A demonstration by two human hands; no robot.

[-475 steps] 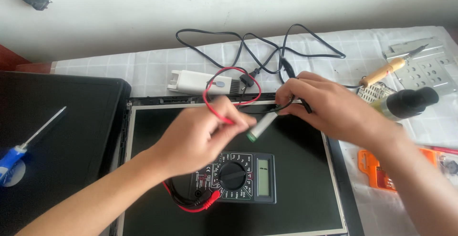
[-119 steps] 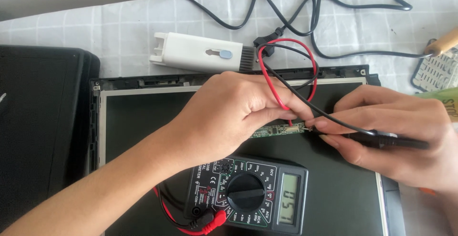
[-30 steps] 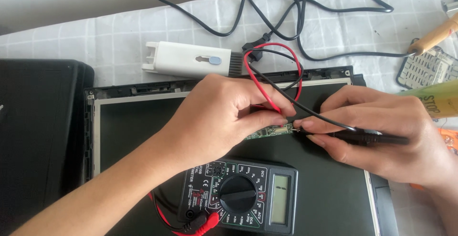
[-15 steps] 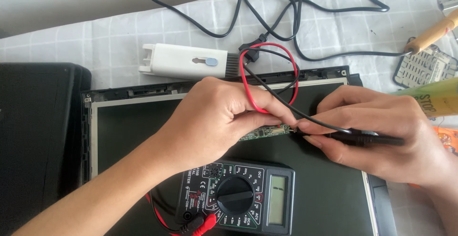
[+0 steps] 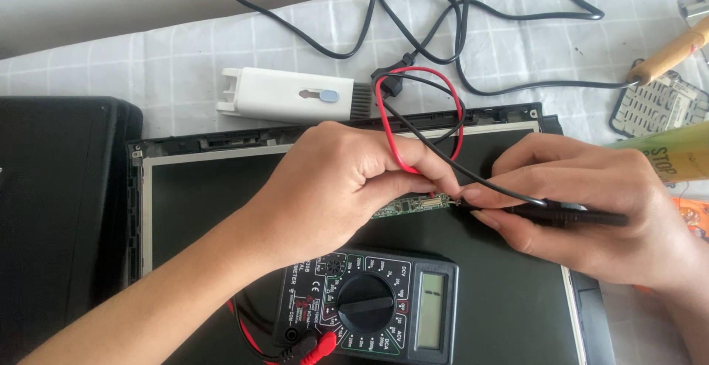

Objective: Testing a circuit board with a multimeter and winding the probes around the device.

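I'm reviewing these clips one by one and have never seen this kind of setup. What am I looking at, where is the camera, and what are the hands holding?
There is no machine here: a person works with two bare hands, filmed by a camera worn on the head, looking down.

The left hand pinches the red test lead down at a small green circuit board. The right hand holds the black probe like a pen, its tip at the board's end.

Both rest over a dark flat display panel. A black digital multimeter lies on it. Behind, on the checked cloth, are a white cleaning tool, a black power cable, and a wooden-handled soldering iron.
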